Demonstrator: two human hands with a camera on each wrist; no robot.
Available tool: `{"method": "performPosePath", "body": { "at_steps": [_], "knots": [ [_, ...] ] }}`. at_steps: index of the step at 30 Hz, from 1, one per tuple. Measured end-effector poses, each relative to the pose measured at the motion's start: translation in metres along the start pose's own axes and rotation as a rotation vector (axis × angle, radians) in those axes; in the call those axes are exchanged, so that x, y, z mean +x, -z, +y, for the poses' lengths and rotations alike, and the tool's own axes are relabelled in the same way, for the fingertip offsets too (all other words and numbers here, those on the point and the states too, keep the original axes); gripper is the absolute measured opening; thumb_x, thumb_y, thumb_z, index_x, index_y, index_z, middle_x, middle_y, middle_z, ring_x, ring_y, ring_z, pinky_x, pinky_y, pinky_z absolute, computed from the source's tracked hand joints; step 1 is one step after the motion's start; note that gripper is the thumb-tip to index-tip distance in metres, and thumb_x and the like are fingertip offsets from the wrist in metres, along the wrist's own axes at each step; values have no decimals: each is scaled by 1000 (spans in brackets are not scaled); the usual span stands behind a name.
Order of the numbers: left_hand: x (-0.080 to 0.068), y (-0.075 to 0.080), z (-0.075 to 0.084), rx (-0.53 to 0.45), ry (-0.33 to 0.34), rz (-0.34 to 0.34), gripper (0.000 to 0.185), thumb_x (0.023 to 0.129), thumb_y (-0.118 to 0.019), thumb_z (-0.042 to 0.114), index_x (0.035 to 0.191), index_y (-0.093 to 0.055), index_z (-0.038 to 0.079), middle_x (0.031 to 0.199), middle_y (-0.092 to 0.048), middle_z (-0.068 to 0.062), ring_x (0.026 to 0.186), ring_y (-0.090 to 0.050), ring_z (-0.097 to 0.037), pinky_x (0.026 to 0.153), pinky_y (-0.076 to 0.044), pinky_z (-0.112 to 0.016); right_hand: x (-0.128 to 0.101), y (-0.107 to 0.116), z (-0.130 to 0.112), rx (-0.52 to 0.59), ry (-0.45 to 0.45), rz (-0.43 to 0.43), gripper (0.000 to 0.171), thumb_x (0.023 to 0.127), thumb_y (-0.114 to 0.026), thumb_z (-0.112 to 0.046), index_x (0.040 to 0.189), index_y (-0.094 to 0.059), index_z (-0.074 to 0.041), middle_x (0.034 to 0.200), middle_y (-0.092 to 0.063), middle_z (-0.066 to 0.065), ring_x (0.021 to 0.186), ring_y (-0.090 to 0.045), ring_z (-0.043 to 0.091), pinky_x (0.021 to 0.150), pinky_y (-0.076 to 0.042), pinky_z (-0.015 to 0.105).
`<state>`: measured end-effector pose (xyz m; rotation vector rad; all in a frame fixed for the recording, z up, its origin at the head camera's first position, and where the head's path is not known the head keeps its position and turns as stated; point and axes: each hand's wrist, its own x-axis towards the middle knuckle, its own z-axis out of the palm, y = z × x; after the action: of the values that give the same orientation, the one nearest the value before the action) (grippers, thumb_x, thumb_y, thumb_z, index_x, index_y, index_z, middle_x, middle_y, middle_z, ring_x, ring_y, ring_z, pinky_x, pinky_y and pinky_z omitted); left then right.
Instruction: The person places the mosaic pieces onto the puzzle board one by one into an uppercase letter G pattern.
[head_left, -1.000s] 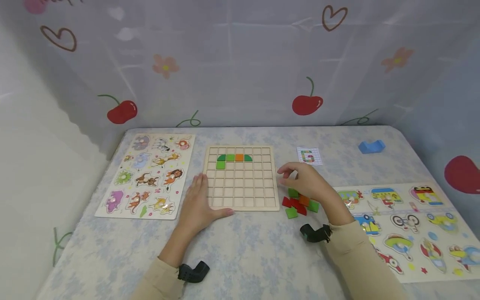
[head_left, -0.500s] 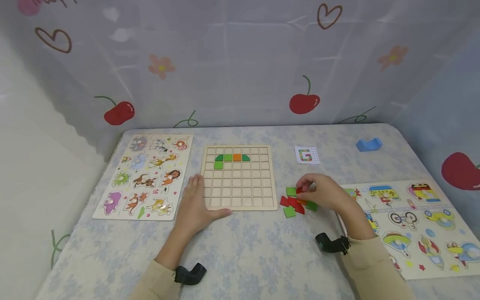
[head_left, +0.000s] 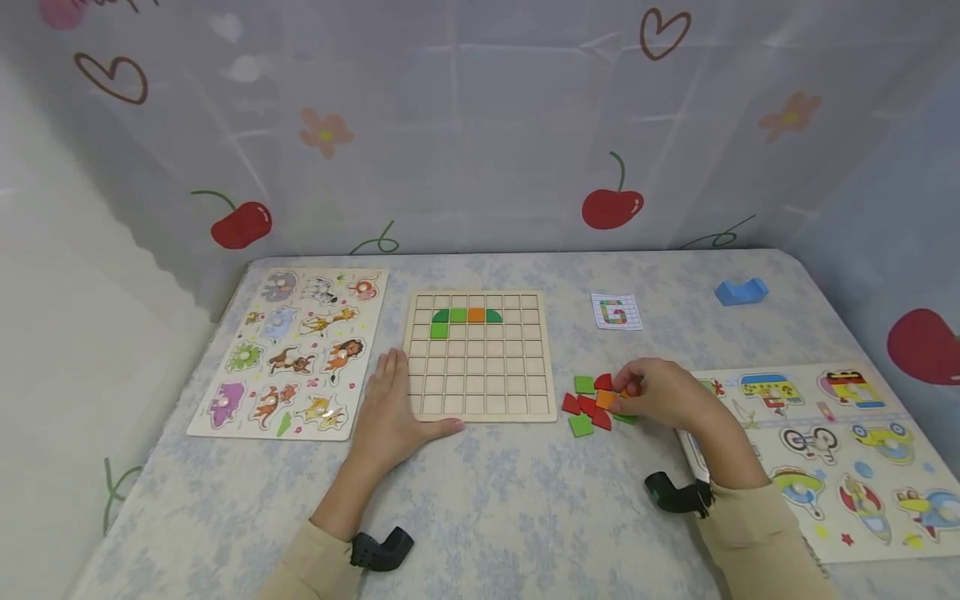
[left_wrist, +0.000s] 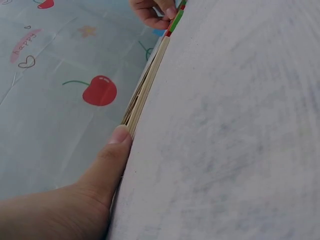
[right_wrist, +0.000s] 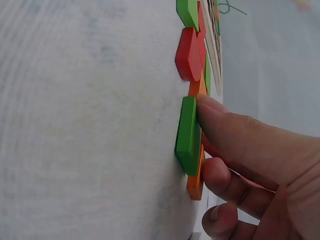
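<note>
A wooden grid board (head_left: 483,362) lies mid-table, with green pieces and one orange tile in its upper left cells. My left hand (head_left: 386,408) rests at its lower left corner, straight fingers along the left side and thumb at the front edge. Right of the board is a loose pile of red, green and orange pieces. My right hand (head_left: 660,396) reaches into that pile from the right, fingers bent. In the right wrist view its thumb (right_wrist: 220,117) lies against an orange tile (right_wrist: 197,87) beside a green tile (right_wrist: 186,132). Whether the fingers pinch one, I cannot tell.
A small card (head_left: 617,312) with a coloured G pattern lies behind the pile. A blue notched block (head_left: 741,292) sits at back right. An animal puzzle board (head_left: 300,333) lies at left, a vehicle puzzle board (head_left: 832,500) at right, partly under the right arm.
My right hand went from the board's right edge to the pile, lifted a red piece, and is now farther right; that piece lies at the pile's back. The left hand stayed put.
</note>
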<state>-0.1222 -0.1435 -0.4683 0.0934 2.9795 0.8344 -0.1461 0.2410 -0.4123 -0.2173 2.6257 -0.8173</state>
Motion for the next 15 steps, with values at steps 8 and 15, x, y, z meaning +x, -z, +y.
{"method": "performPosePath", "body": {
  "at_steps": [8, 15],
  "knots": [
    [-1, 0, 0, 2, -1, -3, 146, 59, -74, 82, 158, -7, -1, 167, -4, -17, 156, -1, -31, 127, -11, -50, -2, -1, -1, 10, 25, -6, 23, 82, -81, -22, 94, -67, -7, 78, -52, 2, 72, -46, 18, 61, -38, 29],
    [-1, 0, 1, 4, 0, 4, 145, 59, -75, 81, 158, -8, -1, 167, -5, -17, 156, -1, -31, 127, -11, -50, 0, -4, 0, 22, 61, 11, 25, 81, -83, -21, 91, -62, -10, 82, -53, 2, 76, -47, 18, 60, -39, 27]
  ]
}}
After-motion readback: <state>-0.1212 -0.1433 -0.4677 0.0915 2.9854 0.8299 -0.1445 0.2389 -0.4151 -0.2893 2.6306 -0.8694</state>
